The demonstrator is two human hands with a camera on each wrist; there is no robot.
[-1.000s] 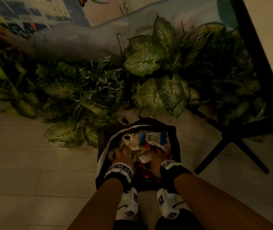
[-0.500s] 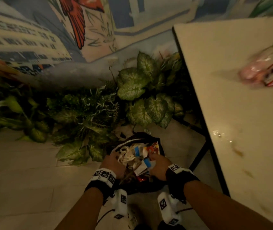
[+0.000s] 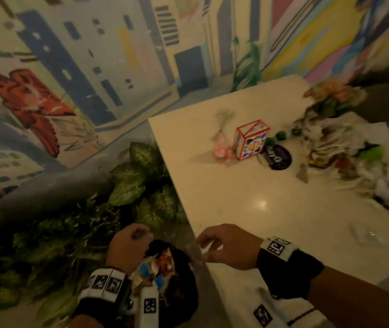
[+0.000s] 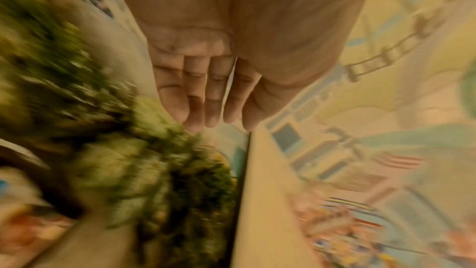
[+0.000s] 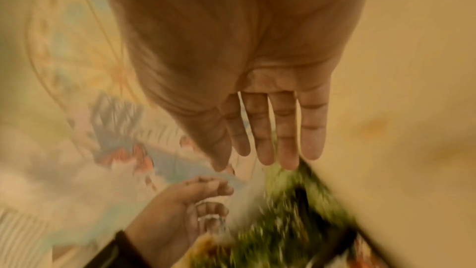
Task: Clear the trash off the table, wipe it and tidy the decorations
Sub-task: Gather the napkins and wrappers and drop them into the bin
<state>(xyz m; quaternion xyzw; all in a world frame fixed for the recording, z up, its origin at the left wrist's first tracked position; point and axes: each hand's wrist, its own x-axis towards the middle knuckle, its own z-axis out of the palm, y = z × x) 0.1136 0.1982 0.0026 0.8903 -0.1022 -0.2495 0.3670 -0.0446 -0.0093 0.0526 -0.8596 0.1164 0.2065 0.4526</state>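
Both your hands are empty: your left hand [image 3: 127,248] hangs loosely curled over the trash bag [image 3: 179,287] on the floor, and your right hand [image 3: 226,247], fingers relaxed and slightly spread, sits over the table's [image 3: 248,209] near corner. You seem to be between loads, so the next move is probably a reach to the heap of crumpled trash [image 3: 354,157] on the far right. Between lies bare tabletop; skirt the colourful box [image 3: 250,140], the black disc [image 3: 278,157] and the flowers [image 3: 333,95]. Mind the table edge above the bag, and the plants [image 3: 136,176] crowding your left.
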